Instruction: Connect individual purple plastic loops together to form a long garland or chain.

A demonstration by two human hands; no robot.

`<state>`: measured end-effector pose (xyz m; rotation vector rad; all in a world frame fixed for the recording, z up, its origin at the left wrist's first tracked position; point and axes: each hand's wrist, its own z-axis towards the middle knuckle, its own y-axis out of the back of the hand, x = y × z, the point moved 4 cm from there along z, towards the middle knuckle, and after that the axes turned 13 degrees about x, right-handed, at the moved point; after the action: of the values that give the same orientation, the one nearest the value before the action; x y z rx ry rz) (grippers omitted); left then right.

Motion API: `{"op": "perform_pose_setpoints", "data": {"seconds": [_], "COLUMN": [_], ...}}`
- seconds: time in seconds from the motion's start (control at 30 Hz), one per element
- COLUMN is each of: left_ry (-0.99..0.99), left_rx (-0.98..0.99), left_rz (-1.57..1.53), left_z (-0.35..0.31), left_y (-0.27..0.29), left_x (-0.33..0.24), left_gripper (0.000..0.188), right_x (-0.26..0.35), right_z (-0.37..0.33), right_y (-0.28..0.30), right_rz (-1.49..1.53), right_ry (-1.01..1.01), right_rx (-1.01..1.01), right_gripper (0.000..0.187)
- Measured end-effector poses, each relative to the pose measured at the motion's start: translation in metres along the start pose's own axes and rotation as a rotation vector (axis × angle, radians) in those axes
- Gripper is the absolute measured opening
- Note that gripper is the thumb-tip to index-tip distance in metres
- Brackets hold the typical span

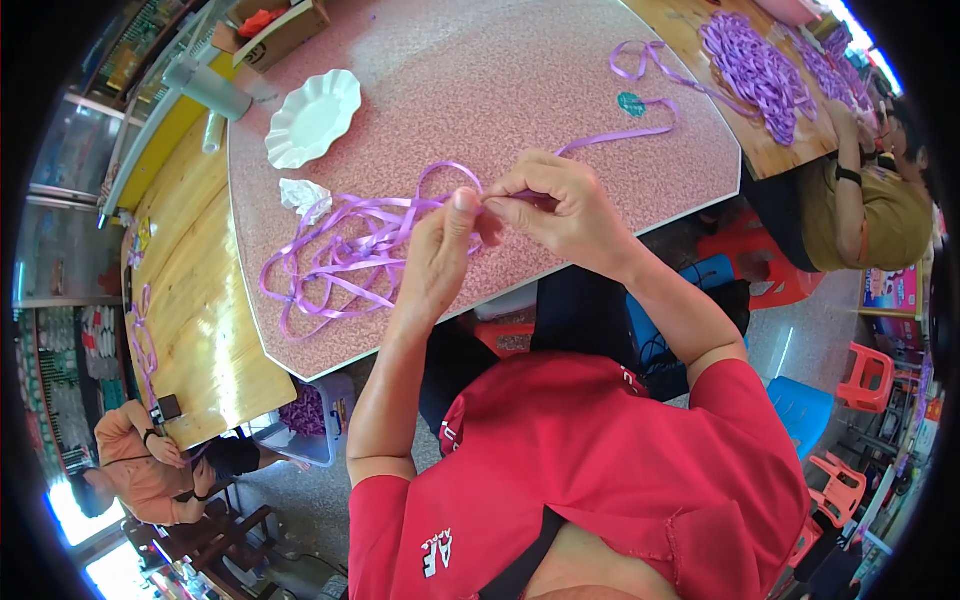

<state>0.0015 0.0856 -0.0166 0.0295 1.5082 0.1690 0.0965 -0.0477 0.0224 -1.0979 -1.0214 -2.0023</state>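
Pinch point hiding behind left thumb. Left hand (440,250) and right hand (555,205) meeting fingertip to fingertip, both pinching purple ribbon (350,250); tangle trailing left of hands, tail running beyond right hand.

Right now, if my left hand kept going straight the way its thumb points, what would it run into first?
Most likely your right hand: the left hand points up and slightly right, and its thumb already meets those fingers on the shiny purple ribbon. Beyond them lies only the pink speckled table, though depth is unclear.
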Motion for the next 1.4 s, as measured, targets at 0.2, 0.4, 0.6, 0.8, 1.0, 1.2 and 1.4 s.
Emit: {"op": "perform_pose_setpoints", "data": {"seconds": [0.2,0.4,0.6,0.8,1.0,1.2,1.4], "left_ry": [-0.063,-0.029,0.023,-0.024,-0.140,-0.114,-0.057], "left_rx": [-0.008,0.058,0.067,0.027,0.002,0.025,0.036], "left_rz": [0.106,0.052,0.075,0.102,0.059,-0.131,0.068], "left_z": [0.003,0.000,0.002,0.001,0.002,-0.002,-0.001], "left_y": [-0.003,-0.001,-0.005,-0.012,-0.016,-0.015,-0.011], "left_x": [-0.004,-0.005,-0.008,-0.006,-0.012,-0.014,-0.010], "left_gripper": [0.029,0.025,0.035,0.035,0.022,0.018,0.030], "right_x": [0.000,-0.008,0.001,0.003,0.005,0.005,0.007], "right_z": [-0.005,-0.006,-0.005,-0.012,-0.012,-0.011,-0.011], "right_y": [0.003,0.003,0.004,0.007,0.009,0.011,0.009], "right_rz": [-0.154,-0.279,-0.312,-0.340,-0.244,-0.239,-0.289], "right_ry": [0.013,0.075,0.186,0.203,0.087,0.060,0.148], "right_rx": [-0.003,0.010,0.011,-0.006,-0.010,0.015,-0.005], "right_gripper": [0.012,0.020,0.019,0.019,0.017,0.016,0.015]}}
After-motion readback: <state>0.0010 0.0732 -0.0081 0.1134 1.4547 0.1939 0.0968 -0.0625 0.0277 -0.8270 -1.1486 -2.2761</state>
